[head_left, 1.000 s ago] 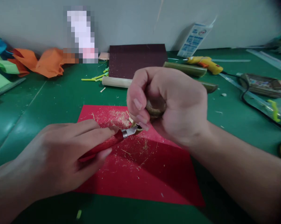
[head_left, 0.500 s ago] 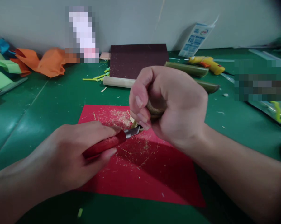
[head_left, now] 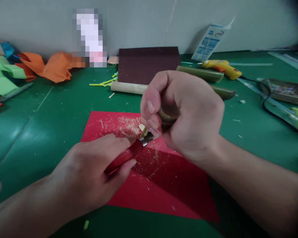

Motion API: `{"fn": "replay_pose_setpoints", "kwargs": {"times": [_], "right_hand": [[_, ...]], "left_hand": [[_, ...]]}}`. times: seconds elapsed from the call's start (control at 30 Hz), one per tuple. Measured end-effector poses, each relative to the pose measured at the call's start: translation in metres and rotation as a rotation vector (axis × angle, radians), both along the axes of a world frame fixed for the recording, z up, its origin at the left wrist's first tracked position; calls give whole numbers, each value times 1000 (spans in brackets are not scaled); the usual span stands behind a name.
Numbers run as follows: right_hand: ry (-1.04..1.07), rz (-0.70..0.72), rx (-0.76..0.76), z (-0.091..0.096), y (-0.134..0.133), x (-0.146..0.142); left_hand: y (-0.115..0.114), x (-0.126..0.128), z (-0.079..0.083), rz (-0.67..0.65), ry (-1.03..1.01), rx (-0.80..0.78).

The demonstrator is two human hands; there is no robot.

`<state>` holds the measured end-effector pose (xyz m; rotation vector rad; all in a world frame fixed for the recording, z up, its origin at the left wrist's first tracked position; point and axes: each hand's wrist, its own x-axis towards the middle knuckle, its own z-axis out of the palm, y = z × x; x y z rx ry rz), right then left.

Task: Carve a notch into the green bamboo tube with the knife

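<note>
My left hand (head_left: 87, 172) is closed round the red wooden handle of a carving knife (head_left: 128, 156), its short metal blade pointing up and right. The blade meets the lower end of a brownish-green piece of bamboo (head_left: 169, 114), close to the fingertips of my right hand (head_left: 196, 109). That hand is curled tightly round the bamboo, hiding most of it. A pale cut edge shows beside the blade. Both hands are above a red sheet (head_left: 183, 198) scattered with fine pale shavings (head_left: 129, 125).
Behind the hands lie a dark brown sheet (head_left: 149, 64), a pale wooden rod (head_left: 128, 87) and split bamboo lengths (head_left: 201, 73). A yellow glue gun (head_left: 222, 67) with a black cord is at back right. Crumpled orange paper (head_left: 57, 66) and green paper (head_left: 2, 76) are at left.
My left hand has pushed the knife to the right and slightly down, with the blade now further under the fingertips of my right hand. The right hand keeps its grip; the view has shifted slightly.
</note>
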<state>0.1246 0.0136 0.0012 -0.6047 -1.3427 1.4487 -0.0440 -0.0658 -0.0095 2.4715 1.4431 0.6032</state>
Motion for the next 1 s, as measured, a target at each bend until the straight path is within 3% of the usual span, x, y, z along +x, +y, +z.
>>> {"fn": "replay_pose_setpoints", "kwargs": {"times": [0.27,0.53,0.77,1.0], "right_hand": [[-70,45,-33,2,3,2],[-94,62,-40,4,4,2],[-1,32,-34,0,1,0],[53,4,-34,0,-1,-3]], "left_hand": [[1,-16,14,-7,132,85],[-3,-18,15,-33,199,165],[0,-14,13,-57,116,108],[-4,-11,9,6,95,-15]]}}
